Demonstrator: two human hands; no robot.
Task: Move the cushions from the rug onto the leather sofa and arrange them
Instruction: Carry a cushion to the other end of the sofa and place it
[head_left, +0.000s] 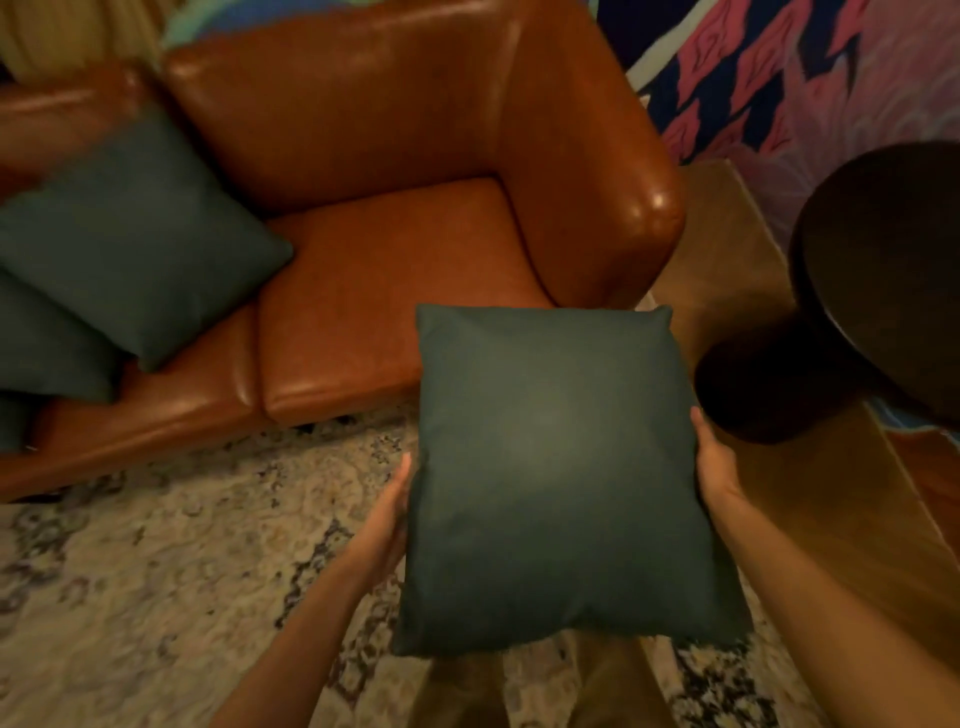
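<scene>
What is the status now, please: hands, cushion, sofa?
Left hand and right hand clamp held cushion by its sides, above rug. Sofa right seat free; other cushions piled left. No obstruction.

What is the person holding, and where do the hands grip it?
A dark green cushion, held in the air between both hands: the left hand presses its left edge and the right hand its right edge.
</scene>
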